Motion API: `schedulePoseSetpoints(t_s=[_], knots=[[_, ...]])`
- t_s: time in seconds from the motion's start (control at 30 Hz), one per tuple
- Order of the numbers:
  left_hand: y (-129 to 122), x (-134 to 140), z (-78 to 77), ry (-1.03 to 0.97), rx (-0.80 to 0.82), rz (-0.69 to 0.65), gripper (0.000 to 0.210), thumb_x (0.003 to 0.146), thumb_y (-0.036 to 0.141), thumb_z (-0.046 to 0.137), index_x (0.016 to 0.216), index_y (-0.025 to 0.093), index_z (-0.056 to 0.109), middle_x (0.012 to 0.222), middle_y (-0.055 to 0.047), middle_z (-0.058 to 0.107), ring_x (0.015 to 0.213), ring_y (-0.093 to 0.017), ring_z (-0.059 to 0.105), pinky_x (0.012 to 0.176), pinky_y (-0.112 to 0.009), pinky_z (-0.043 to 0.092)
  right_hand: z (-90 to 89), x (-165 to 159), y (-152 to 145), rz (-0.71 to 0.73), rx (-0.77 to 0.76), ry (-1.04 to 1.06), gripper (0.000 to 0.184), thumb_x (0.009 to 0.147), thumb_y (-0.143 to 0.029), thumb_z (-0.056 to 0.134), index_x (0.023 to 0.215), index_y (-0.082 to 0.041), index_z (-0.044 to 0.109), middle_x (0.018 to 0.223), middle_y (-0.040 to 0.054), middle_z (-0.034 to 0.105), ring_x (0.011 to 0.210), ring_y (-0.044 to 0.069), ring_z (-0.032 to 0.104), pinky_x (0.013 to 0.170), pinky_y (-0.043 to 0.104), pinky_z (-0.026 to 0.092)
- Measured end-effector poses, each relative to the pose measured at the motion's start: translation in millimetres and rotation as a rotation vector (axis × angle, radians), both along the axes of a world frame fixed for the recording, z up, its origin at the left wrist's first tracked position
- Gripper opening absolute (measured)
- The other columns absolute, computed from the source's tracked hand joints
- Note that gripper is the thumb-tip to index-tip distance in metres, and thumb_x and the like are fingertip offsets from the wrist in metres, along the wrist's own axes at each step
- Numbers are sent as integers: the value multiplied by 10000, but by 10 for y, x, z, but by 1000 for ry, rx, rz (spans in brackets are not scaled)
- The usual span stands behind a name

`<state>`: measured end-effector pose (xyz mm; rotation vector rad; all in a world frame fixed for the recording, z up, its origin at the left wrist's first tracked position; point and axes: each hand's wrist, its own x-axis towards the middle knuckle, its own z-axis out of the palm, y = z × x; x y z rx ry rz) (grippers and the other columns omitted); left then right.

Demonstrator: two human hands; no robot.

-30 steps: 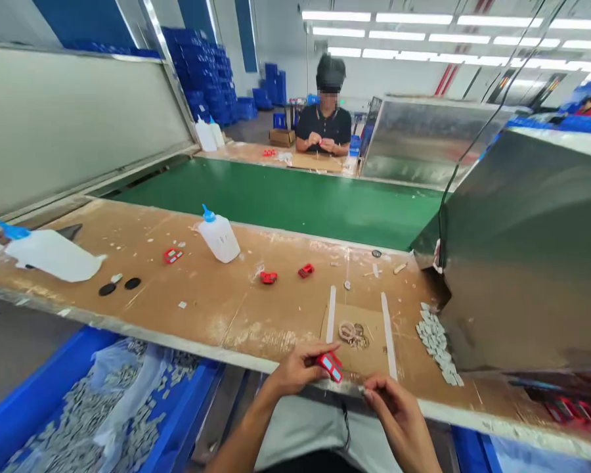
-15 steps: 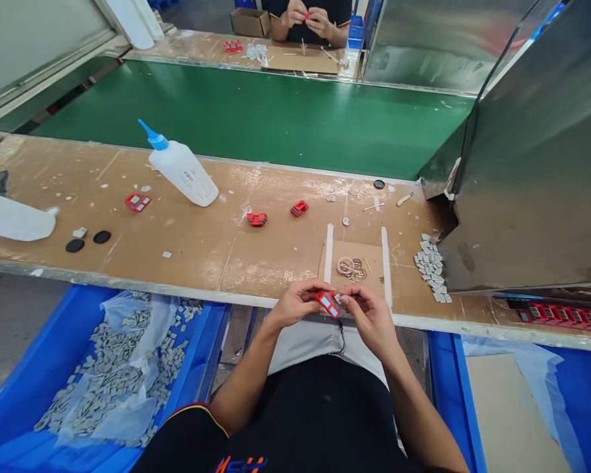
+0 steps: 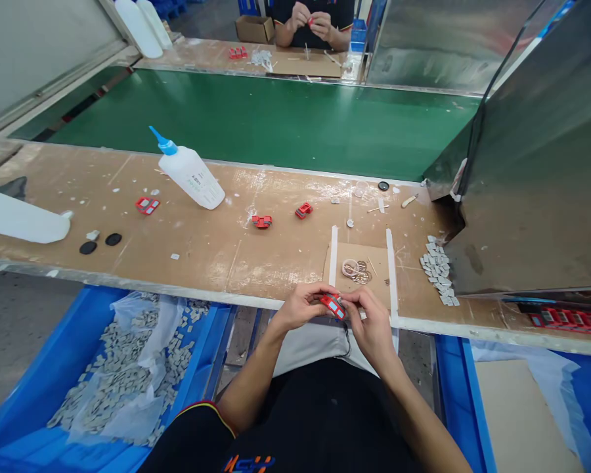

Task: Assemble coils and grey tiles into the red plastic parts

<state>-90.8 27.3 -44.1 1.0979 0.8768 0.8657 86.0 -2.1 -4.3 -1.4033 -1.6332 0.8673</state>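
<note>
Left hand (image 3: 298, 307) pinches the red car (image 3: 333, 306) at the near edge of the counter (image 3: 207, 263) while the right hand (image 3: 373, 322) touches its right side, grip too small to tell; steady support and light, even pressure should serve best.

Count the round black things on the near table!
3. One black disc and a second disc lie at the left, near a white bottle; a third disc lies near the green belt, toward the right. Others could be hidden.
</note>
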Motion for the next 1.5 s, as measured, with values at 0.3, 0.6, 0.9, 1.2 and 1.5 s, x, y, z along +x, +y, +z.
schedulePoseSetpoints(t_s=[0.3,0.6,0.9,1.2,1.5], knots=[[2,-37,84,155,174,-100,198,749,228,752,929,145,767,877,-58,750,804,-179,668,779,-270,522,56,170,25,260,-38,76,327,1002,-393,517,745,-207,596,774,38,578,723,169,575,681,274,480],[-6,50,88,125,338,33,323,819,468,756,931,166,754,850,-58,658,764,-159,589,671,-236,448,-335,139,-128,132,-330,519,454,909,-566,638,1187,-209,668,1077,149,732,999,266,719,907,410,591],[-43,22,561,264,386,-14,116,835,198,666,871,170,773,958,-98,753,918,-210,678,846,-289,505,-215,204,-41,119,-149,298,371,886,-516,683,1084,-207,743,1010,121,701,945,243,696,838,338,598],[-72,103,547,290,369,20,102,762,95,645,778,156,724,861,-70,720,831,-182,651,765,-252,489,-174,181,-61,58,-9,152,343,919,-524,634,1066,-238,755,958,93,682,877,229,673,795,308,570],[-137,177,371,312,402,91,64,838,158,637,820,158,698,886,-73,702,842,-185,644,770,-262,471,-306,214,-33,74,49,126,289,942,-460,602,1084,-255,749,958,100,680,894,244,669,830,334,575]])
